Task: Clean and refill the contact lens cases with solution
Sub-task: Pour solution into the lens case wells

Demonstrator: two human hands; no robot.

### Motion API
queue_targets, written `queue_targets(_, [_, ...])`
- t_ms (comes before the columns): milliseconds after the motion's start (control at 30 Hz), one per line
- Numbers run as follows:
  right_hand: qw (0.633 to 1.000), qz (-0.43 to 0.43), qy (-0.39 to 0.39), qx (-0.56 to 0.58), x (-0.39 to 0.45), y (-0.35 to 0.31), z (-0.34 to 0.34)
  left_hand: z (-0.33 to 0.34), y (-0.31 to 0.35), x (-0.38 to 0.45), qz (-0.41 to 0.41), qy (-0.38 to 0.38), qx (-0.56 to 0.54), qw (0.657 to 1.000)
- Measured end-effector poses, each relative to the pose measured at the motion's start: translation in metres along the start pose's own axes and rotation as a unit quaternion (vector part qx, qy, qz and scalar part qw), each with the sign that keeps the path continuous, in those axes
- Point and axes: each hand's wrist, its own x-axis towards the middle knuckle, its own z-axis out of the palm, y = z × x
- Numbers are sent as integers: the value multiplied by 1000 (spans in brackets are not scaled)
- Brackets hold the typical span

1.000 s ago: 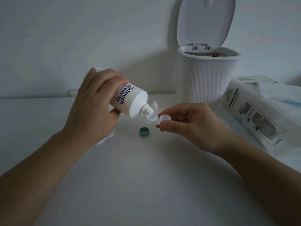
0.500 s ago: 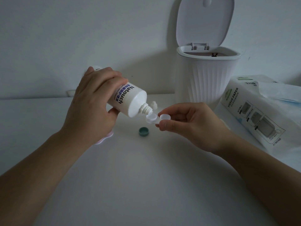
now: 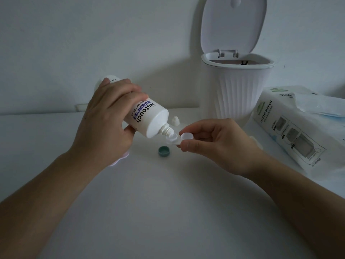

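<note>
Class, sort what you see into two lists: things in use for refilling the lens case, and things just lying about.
In use:
left hand
solution bottle
lens case
right hand

Lying about:
green cap
white bottle cap
bin, lid open
tissue pack

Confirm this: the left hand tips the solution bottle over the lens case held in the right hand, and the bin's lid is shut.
Not quite. The bin has its lid standing open, as the head view shows. The rest holds: the left hand tips the solution bottle over the lens case held in the right hand.
</note>
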Motion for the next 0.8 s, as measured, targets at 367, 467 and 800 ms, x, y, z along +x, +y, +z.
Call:
queue_targets(367, [1000, -18, -4, 1, 1, 0, -4, 0, 3, -4, -82, 6, -49, 995])
queue_targets(467, [998, -29, -30, -48, 1, 2, -7, 0, 2, -6, -98, 9, -66, 993])
queue_targets(800, [987, 0, -110, -117, 4, 6, -16, -2, -5, -11, -142, -5, -85, 986])
